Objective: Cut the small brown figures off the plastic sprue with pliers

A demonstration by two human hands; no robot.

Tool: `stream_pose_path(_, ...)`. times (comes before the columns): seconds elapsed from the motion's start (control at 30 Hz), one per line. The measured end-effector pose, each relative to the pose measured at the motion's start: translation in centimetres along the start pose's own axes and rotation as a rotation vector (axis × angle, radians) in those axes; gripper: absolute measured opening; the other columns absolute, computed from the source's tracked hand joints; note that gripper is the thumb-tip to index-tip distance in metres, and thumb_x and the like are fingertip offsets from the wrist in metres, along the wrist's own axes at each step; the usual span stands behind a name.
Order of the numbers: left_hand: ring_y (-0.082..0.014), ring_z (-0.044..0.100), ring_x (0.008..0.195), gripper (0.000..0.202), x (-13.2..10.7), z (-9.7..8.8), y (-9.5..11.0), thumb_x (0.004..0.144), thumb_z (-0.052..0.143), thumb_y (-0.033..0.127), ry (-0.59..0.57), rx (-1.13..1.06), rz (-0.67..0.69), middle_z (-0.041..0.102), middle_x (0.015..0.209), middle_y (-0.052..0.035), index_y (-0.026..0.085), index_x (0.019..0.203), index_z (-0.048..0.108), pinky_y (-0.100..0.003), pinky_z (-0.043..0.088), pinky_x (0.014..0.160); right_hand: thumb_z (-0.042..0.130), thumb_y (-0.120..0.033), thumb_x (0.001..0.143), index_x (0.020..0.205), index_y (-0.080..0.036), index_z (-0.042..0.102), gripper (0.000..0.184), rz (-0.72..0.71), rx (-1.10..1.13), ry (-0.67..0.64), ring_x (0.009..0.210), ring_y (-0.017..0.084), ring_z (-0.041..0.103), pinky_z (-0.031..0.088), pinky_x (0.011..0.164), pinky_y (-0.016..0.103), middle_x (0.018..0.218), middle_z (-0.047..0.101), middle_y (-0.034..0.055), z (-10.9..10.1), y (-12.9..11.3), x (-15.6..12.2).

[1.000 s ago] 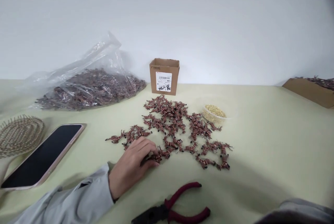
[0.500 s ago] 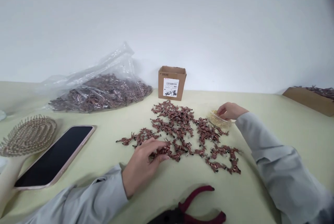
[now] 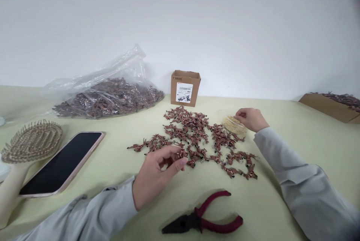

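My left hand [image 3: 156, 173] is closed, thumb and fingertips pinching a small brown reindeer figurine [image 3: 183, 153] at the near edge of the pile. Much of that figurine is hidden by the fingers. The pile of reindeer figurines [image 3: 194, 126], brown with dark hoof tips, spreads across the middle of the table. At its right side lies a shallow clear container [image 3: 235, 125] of tiny gold-coloured pieces. Just over its right rim, my right hand [image 3: 253, 119] has thumb and forefinger pressed together; whatever lies between them is too small to name.
Red-handled pliers [image 3: 197, 220] lie spread in front. A phone [image 3: 63, 164] and a hairbrush [image 3: 32, 141] are at the left. Behind stand a clear bag [image 3: 112, 96] full of brown figurines and a small cardboard box [image 3: 185, 89]. Another cardboard box [image 3: 327, 108] sits far right.
My right hand has risen slightly from the gold pieces. My left hand has lifted a little with the figurine, and the view has tilted so more of the pliers shows.
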State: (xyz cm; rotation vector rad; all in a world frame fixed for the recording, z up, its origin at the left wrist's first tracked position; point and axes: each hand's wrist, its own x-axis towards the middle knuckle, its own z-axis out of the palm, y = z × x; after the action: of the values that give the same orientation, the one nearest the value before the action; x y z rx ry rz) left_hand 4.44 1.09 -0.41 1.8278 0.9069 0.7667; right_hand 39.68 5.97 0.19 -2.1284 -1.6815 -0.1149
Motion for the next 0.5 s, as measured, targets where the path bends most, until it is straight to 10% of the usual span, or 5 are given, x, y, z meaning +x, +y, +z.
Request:
stream_pose_path(0.23, -0.009, 0.049, 0.053, 0.02, -0.5, 1.6, 0.2, 0.077, 0.051, 0.033, -0.274, -0.277, -0.173, 0.059, 0.064, -0.0017, 0.013, 0.074, 0.053, -0.02, 0.039, 0.051, 0.053, -0.023, 0.071, 0.065, -0.017, 0.056, 0.009, 0.026, 0.247, 0.198, 0.049, 0.014, 0.062, 0.05, 0.059, 0.026, 0.057, 0.065, 0.0015, 0.5, -0.5, -2.2)
stream_pose_path(0.5, -0.0096, 0.051, 0.056, 0.021, -0.3, 1.7, -0.2, 0.077, 0.051, 0.032, -0.323, -0.285, -0.204, 0.063, 0.073, -0.0052, 0.012, 0.08, 0.055, -0.02, 0.041, 0.051, 0.052, -0.032, 0.075, 0.075, -0.014, 0.061, 0.02, 0.011, 0.412, 0.478, 0.057, 0.017, 0.064, 0.053, 0.059, 0.029, 0.062, 0.064, 0.0047, 0.5, -1.3, -3.6)
